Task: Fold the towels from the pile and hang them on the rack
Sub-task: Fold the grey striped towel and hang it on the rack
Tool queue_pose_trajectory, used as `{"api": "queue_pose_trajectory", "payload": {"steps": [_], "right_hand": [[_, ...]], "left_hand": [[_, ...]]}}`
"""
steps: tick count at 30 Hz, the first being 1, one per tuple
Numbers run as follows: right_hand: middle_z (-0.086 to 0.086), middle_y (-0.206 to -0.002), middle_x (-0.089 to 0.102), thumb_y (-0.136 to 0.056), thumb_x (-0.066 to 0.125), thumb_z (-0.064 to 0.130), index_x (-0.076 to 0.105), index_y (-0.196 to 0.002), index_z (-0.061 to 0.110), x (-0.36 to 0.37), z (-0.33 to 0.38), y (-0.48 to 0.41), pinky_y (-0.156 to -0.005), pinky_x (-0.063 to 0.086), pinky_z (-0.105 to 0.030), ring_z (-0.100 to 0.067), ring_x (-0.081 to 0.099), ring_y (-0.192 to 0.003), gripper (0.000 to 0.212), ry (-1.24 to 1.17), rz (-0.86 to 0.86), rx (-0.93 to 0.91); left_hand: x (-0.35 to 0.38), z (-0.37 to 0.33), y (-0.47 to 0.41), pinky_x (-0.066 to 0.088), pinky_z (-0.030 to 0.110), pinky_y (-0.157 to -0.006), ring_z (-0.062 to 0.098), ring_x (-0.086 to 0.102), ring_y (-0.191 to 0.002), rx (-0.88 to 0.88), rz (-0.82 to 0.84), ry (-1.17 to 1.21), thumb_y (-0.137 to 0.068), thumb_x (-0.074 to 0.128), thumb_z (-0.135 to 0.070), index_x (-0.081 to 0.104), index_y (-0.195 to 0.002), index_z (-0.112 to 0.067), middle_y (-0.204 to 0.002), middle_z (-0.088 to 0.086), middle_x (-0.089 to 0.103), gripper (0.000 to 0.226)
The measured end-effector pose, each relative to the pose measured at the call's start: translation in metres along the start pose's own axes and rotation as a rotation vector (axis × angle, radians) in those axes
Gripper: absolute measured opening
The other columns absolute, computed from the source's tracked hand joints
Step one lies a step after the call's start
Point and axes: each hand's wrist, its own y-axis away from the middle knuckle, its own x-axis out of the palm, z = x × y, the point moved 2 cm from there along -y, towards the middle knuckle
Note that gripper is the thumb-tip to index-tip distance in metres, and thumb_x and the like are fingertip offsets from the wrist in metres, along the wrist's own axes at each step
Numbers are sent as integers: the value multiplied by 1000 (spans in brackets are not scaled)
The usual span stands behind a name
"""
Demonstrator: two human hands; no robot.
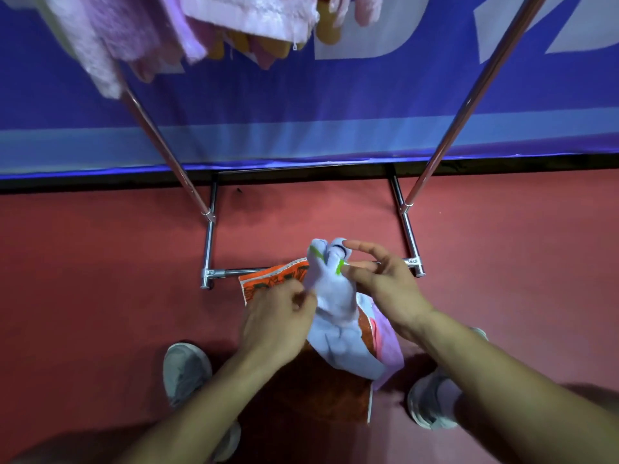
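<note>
**Two hands hold up a pale towel over the sack**

Two grey shoes stand on the red floor (100,279), the left shoe (186,373) and the right shoe (430,406). Between them lies an orange sack (268,283). Its far edge touches the near bottom bar of the rack (209,249).

Two bare arms reach out over the sack. The left hand (278,323) has its fingers curled and pinches the left edge of a pale blue towel (335,306). The right hand (385,283) is spread wide, with its fingers nearly straight. Its fingertips (348,270) touch the top of the towel, by a green stripe. The towel is bunched up and hangs down from the hands, above the middle of the sack. A pink towel (385,336) peeks out under it, at the right edge of the sack.

Past the hands, the rack's two shiny poles rise up from its base. Behind the rack hangs a big blue banner (301,105). At the top, pink towels (254,15) hang on the rack, with orange towels (278,48) behind them.
</note>
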Motion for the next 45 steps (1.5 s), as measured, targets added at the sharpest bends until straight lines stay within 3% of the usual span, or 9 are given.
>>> {"api": "queue_pose_trajectory", "payload": {"steps": [4, 9, 14, 18, 22, 33, 36, 41, 45], "right_hand": [[-25, -92, 71, -90, 64, -10, 64, -127, 14, 11, 6, 13, -85, 53, -24, -19, 62, -86, 44, -3, 139, -108], [-28, -88, 73, -87, 70, -4, 62, -129, 17, 17, 4, 16, -83, 54, -26, -18, 63, -85, 48, 64, 205, -159], [-7, -74, 71, -88, 64, -11, 61, -127, 16, 12, -6, 11, -73, 52, -25, -13, 63, -68, 47, 183, 190, -146], [7, -104, 69, -92, 69, 18, 63, -122, 31, 3, 0, 10, -80, 54, -23, -11, 68, -93, 34, 550, -46, -321], [2, -117, 61, -95, 67, 17, 66, -122, 35, 8, 5, 9, -78, 50, -11, -3, 64, -102, 32, 525, 81, -288], [-4, -79, 72, -89, 62, 19, 69, -89, 24, 6, 6, 7, -73, 55, -50, -30, 67, -76, 9, 488, 7, -387], [-6, -79, 72, -88, 62, 25, 68, -89, 24, 6, 6, 8, -69, 54, -53, -35, 67, -74, 7, 449, -13, -405], [17, -116, 66, -78, 63, 21, 64, -75, 19, 5, 10, 7, -70, 53, -29, -17, 71, -88, 4, 458, -49, -482], [-7, -107, 74, -74, 65, 16, 52, -65, 12, 4, 14, 9, -70, 49, -23, -3, 63, -121, 16, 529, -46, -557]], "left_hand": [[-7, 11, -28, 47, 34, -97, 16, 64, -115, -185, 88, 354, -93, 57, -48, 63, -117, -37, -115, -14, 71, 26], [4, 3, -34, 51, 37, -96, 20, 71, -105, -288, 284, 956, -92, 64, -28, 78, -106, -15, -105, 3, 78, 23], [1, 0, -32, 52, 22, -76, 12, 69, -83, -212, 146, 969, -92, 68, -11, 75, -95, -12, -89, 1, 78, 8], [-1, -7, -30, 56, 31, -82, 10, 72, -82, -35, 57, 880, -90, 74, -14, 74, -86, -23, -87, -2, 79, 10], [-2, -12, -24, 58, 36, -84, 16, 75, -84, 62, 64, 864, -88, 76, -14, 76, -87, -26, -86, -1, 79, 12], [1, -3, -28, 51, 19, -60, 12, 72, -66, -63, 221, 860, -100, 57, -14, 70, -104, -28, -89, 1, 76, 20], [7, -2, -26, 54, 33, -68, 16, 68, -66, 47, 273, 724, -87, 63, -22, 71, -86, -26, -80, -3, 74, 9], [6, 3, -26, 47, 23, -81, 1, 61, -89, 142, 41, 345, -76, 71, -30, 60, -74, -32, -99, -16, 57, 11], [-4, -5, -25, 50, 28, -70, 2, 63, -73, 142, 4, 411, -84, 65, -30, 69, -87, -30, -80, -14, 70, 6]]}}
